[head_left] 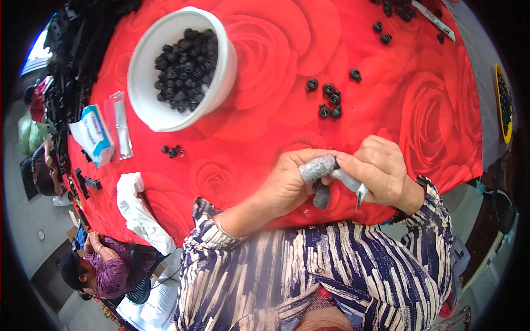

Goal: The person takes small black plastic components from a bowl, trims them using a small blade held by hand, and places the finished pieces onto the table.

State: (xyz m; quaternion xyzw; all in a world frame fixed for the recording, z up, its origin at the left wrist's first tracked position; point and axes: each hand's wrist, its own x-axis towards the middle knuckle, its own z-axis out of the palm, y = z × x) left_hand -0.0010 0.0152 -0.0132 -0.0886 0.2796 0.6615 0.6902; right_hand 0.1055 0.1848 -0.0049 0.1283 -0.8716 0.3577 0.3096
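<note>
**Head view: both hands closed around a small black part and a metal tool at the near table edge**

We take the white bowl [165, 105] of black ring-shaped parts as our landmark. Well below it and to its right, at the near edge of the red rose-patterned tablecloth [430, 110], our two hands meet. The left hand [287, 185] is curled shut, its thumb wrapped in grey glittery tape [317, 167], and it pinches a small dark part [321, 194] that hangs just under the thumb. The right hand [381, 171] is closed on a slim silver-grey tool [353, 185] whose pointed end sticks out downward, just beside the part.

We judge the part to be light, stiff and small enough to slip, so a firm pinch at its sides between thumb and forefinger suits it; the taped thumb likely adds grip and protection. The tool looks rigid and is best held near its middle.

To the right of the bowl lies a loose cluster of black rings [328, 102]. A few more rings [172, 150] sit just under the bowl. To its left are a clear plastic sleeve [120, 124] and a blue-and-white packet [94, 135]; below those lies a white cloth [138, 212].
</note>
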